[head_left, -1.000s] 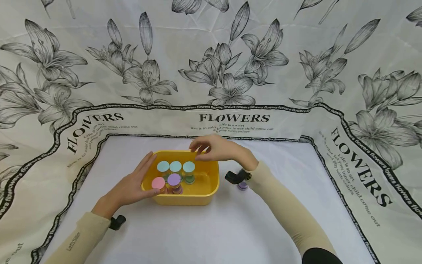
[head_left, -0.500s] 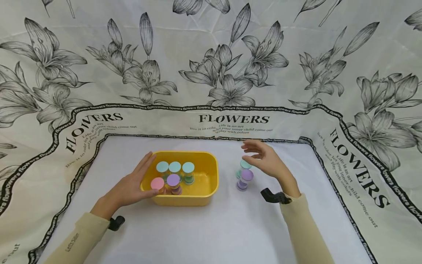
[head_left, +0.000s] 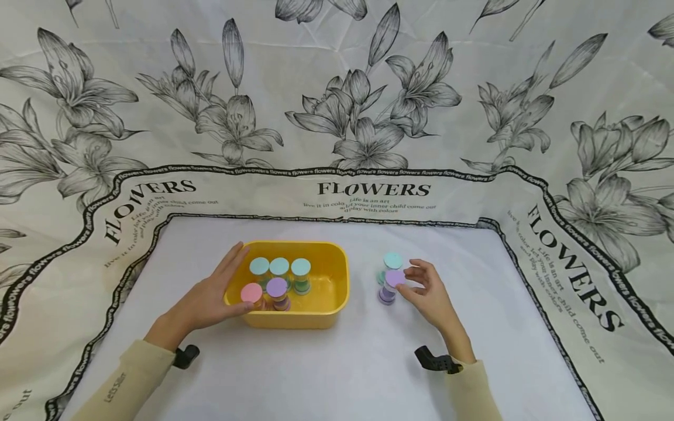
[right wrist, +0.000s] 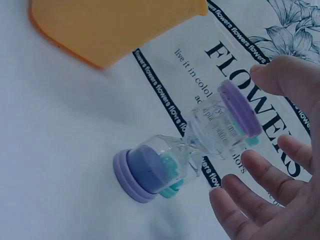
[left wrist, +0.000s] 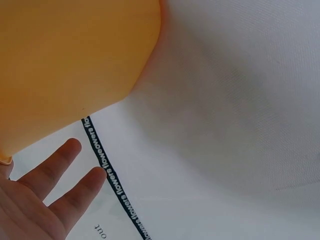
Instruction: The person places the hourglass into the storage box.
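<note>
My left hand (head_left: 213,292) rests against the left end of a yellow plastic tub (head_left: 332,292), its fingers straight and its thumb over the front rim. Inside the tub stand several sand timers: three with light blue caps, one pink-capped timer (head_left: 251,292) and one purple-capped timer (head_left: 277,287). To the tub's right, another purple sand timer (right wrist: 150,167) stands upright on the table. My right hand (head_left: 429,292) is beside its top, with thumb and fingers spread; the right wrist view shows a gap between them and the cap. A mint-green sand timer (head_left: 392,261) stands just behind, partly hidden.
A white cloth (head_left: 316,374) covers the table. Behind it and at its sides is a flower-printed cloth (head_left: 368,196) with a black lettered border. The tub's right half shows bare yellow floor beside the timers.
My right hand has moved from above the tub's back rim to the right, then lower and nearer, beside the purple sand timer. My left hand and the tub have stayed in place.
</note>
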### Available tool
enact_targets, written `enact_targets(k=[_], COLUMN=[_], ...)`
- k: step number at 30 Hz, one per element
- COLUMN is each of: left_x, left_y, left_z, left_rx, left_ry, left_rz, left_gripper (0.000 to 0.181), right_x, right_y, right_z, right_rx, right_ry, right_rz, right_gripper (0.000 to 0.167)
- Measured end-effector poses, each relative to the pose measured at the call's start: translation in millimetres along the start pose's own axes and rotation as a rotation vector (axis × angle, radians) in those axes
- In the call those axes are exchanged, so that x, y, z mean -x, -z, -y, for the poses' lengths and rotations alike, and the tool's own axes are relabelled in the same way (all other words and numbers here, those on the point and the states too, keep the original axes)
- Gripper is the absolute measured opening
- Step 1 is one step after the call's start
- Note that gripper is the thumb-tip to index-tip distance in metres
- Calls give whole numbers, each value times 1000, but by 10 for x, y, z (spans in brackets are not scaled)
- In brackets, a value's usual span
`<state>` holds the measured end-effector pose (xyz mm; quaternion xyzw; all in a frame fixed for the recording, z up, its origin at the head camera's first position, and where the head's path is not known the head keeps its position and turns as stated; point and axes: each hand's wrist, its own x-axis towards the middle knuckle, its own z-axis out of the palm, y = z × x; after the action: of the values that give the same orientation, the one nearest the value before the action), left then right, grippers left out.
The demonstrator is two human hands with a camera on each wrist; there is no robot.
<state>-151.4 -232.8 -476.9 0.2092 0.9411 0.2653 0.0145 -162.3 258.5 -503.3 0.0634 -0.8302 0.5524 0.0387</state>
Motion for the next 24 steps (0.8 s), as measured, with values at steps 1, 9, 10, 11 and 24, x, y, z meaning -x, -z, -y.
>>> enact_targets(k=[1,9,10,11,24], left_x=[1,1,0,-1,-18], left_y=[4,16,14,11,0], left_z=[1,-16,-21,-26,2], left_rx=[0,-2,-1,-1,-11], left_ry=[-1,-5,-5,-6,-37], left_rz=[-2,7,10,12,-5], left_gripper=[110,110,110,110,110], right_x=[14,17,16,16,-10], right_y=[-34,-202,-209,-214,-200], right_z=[-26,-143,-154,-164,-91], right_rx=[-11,-11,-7,-3,22], right_ry=[-11,-99,-107,-111,-78], right_rz=[-4,-23,-27,-32,28], right_gripper=[66,62,61,60,49])
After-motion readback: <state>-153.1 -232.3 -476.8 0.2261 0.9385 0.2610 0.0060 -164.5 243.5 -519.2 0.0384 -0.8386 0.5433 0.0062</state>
